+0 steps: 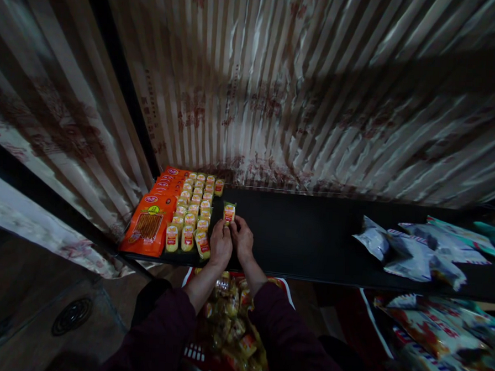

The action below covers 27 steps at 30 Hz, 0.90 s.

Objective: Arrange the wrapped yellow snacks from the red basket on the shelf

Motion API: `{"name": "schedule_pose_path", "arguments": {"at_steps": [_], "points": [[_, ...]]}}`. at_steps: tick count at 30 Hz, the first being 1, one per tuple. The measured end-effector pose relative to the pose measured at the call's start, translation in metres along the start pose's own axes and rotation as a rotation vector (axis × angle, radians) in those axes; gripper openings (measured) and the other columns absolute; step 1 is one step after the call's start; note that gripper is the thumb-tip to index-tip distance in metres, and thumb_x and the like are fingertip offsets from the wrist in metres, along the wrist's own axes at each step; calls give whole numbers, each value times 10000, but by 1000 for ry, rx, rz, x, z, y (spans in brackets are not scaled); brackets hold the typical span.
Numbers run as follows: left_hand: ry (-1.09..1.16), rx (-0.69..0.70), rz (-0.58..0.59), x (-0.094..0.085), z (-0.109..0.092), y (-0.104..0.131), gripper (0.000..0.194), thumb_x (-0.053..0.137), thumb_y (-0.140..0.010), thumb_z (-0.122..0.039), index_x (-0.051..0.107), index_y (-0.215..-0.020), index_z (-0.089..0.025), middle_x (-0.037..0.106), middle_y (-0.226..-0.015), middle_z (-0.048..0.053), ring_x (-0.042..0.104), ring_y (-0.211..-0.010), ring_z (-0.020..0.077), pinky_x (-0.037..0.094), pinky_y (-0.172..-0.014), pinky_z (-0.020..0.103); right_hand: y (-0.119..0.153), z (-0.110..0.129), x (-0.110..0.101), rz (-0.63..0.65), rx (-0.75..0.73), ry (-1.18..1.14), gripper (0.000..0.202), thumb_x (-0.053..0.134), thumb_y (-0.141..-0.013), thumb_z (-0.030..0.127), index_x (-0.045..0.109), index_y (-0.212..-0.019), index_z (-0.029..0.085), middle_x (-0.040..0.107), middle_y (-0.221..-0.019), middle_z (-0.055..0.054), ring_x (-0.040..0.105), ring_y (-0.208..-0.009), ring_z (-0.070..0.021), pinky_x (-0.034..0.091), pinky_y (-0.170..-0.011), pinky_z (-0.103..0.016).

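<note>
Both my hands meet over the black shelf [290, 226] around one small wrapped snack cake [229, 211], yellow with a red label. The fingers of my left hand [220, 245] close on its lower left side, and those of my right hand [242, 239] on its lower right. The cake stands upright in its clear wrapper, its lower end partly hidden by my fingers. Just left of my hands, similar wrapped cakes [188, 236] stand in several rows running back to the curtain. The nearest cake on the right of the front row leans sideways.
Orange snack bags [149, 224] line the shelf's left end. Below my arms sits a red basket [288, 292] of wrapped cakes. Silvery packets [412, 255] lie on the right of the shelf, with another container of bags [443, 334] beneath. A pleated curtain [252, 97] hangs behind.
</note>
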<state>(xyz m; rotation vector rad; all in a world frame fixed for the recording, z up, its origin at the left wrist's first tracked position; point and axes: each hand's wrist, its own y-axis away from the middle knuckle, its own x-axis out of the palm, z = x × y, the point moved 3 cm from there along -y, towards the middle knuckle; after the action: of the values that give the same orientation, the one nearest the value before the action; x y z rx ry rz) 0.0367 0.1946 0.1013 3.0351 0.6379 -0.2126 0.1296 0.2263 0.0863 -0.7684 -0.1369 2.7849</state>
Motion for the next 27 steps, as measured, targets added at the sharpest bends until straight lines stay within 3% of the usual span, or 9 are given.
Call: {"name": "schedule_pose_path", "arguments": {"at_steps": [7,21,27], "points": [[-189,29,37,6,-8,-18,377,367,-847,-210,584,-1145,-132,545,-1297,122,457,-1243,195,309,-1077,342,-19,13,7,89,55,118,290,453,-862,306,583,-1107,223,691,-1015,-43,639,-878,-165,463,-773,-256],[-252,36,61,18,-19,-42,427,344,-858,-198,552,-1208,-71,444,-1390,148,367,-1317,194,247,-1116,325,-56,16,24,123,76,107,280,465,-863,296,563,-1110,208,684,-1003,-50,629,-888,-171,467,-788,-271],[-271,53,54,22,-24,-51,432,335,-871,-229,545,-1229,-109,479,-1369,114,363,-1319,192,222,-1127,340,-71,14,35,152,58,70,276,495,-839,276,559,-1103,229,686,-973,-30,625,-880,-158,467,-787,-256]]}}
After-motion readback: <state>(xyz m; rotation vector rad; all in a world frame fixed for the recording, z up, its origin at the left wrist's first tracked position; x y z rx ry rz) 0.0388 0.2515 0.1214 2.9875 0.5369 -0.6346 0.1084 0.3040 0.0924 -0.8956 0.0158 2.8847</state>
